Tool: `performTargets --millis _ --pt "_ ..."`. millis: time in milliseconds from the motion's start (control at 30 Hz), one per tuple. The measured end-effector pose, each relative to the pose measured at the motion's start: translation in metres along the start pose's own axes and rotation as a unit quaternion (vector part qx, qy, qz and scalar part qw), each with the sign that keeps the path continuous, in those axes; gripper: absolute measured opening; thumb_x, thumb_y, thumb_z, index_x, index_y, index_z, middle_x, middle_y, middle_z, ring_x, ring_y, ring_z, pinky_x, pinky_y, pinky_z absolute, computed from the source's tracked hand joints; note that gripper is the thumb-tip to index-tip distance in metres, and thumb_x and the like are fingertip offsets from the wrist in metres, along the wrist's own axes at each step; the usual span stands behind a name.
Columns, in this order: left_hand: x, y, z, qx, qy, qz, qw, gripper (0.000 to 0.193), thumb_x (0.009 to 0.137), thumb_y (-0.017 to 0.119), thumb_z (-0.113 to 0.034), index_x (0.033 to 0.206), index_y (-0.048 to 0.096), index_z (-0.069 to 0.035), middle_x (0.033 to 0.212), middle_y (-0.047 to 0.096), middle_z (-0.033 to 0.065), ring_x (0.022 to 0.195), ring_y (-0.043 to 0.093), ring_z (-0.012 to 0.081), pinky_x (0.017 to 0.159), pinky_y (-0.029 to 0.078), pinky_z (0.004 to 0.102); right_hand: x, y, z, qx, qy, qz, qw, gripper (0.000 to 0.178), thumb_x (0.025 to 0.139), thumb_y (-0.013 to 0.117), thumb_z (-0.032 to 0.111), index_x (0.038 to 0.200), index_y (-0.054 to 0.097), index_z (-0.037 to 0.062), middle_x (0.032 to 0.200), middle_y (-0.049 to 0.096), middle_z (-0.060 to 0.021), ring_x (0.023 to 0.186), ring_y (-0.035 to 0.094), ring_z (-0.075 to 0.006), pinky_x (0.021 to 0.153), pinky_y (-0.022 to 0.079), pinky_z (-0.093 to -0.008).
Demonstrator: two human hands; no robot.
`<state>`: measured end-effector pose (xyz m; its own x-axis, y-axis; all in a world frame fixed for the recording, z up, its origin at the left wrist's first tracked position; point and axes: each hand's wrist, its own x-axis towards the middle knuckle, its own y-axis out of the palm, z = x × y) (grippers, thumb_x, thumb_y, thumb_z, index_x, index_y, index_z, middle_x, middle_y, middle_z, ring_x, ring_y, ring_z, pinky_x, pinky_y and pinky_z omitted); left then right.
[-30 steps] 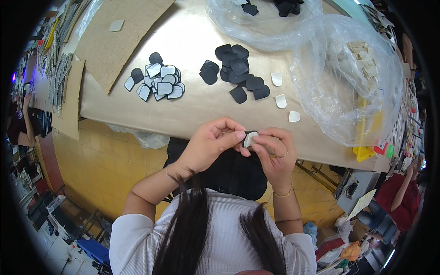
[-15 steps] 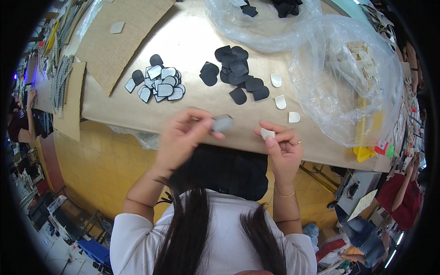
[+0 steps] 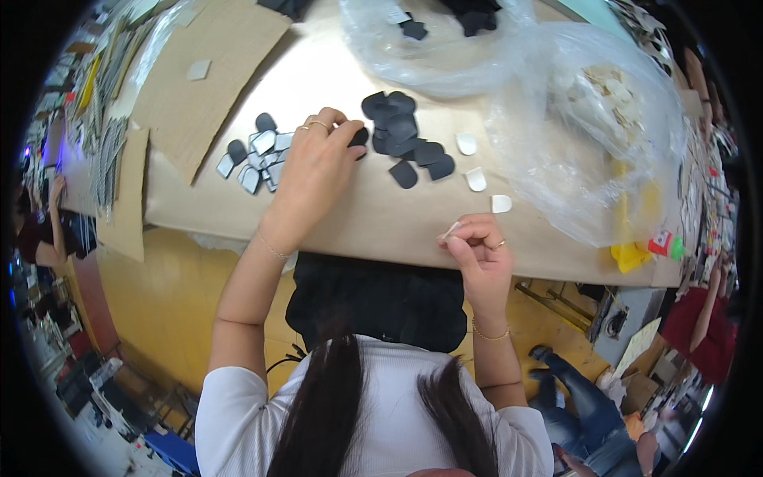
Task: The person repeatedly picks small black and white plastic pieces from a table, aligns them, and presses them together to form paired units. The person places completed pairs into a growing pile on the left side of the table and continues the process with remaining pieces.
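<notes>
The left hand (image 3: pixel 318 163) is over the worktop (image 3: pixel 381 226), fingertips at a black piece (image 3: pixel 360 141) just left of the black pile (image 3: pixel 397 127); whether its grip has closed on that piece can't be made out. The right hand's (image 3: pixel 485 253) grip pinches a white piece (image 3: pixel 451 230) edge-on, near three loose white pieces (image 3: pixel 475 180).

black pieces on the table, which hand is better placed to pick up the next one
Left, most likely: the left hand is right at a black piece, while the right hand is farther off, near the front edge of the table, and holds a pale piece.
</notes>
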<state>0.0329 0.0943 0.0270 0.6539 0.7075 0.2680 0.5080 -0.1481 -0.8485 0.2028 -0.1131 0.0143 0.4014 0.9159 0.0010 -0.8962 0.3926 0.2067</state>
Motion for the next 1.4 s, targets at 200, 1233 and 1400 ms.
performTargets --millis 200,1233,1400 --pt "0.012 0.001 0.001 -0.072 -0.092 0.076 0.990 0.020 0.082 0.078 -0.007 0.096 0.068 0.001 0.092 0.062 0.0128 0.082 0.061 0.0261 0.075 0.051 0.0360 -0.004 0.002 0.000 0.094 0.073 -0.090 0.989 0.020 0.095 0.067 -0.005 0.114 0.060 -0.0009 0.107 0.060 -0.0029 0.094 0.061 -0.0105 0.084 0.051 -0.0244" --pt "-0.104 0.022 -0.040 -0.077 0.147 0.020 0.986 0.032 0.077 0.081 -0.015 0.106 0.069 -0.011 0.122 0.062 0.0046 0.109 0.058 0.0251 0.091 0.043 0.0409 0.014 0.034 0.006 -0.240 0.140 -0.067 0.958 0.011 0.090 0.075 0.004 0.093 0.070 -0.0046 0.081 0.073 -0.0088 0.070 0.072 -0.0111 0.060 0.054 -0.0237" --pt "-0.106 0.023 -0.041 -0.077 0.141 0.027 0.987 0.033 0.078 0.080 -0.020 0.107 0.068 -0.011 0.121 0.061 0.0041 0.110 0.057 0.0245 0.092 0.042 0.0408 0.013 0.037 0.001 -0.308 0.092 -0.063 0.945 0.012 0.092 0.074 0.005 0.097 0.071 -0.0055 0.080 0.073 -0.0077 0.067 0.069 -0.0093 0.061 0.054 -0.0221"
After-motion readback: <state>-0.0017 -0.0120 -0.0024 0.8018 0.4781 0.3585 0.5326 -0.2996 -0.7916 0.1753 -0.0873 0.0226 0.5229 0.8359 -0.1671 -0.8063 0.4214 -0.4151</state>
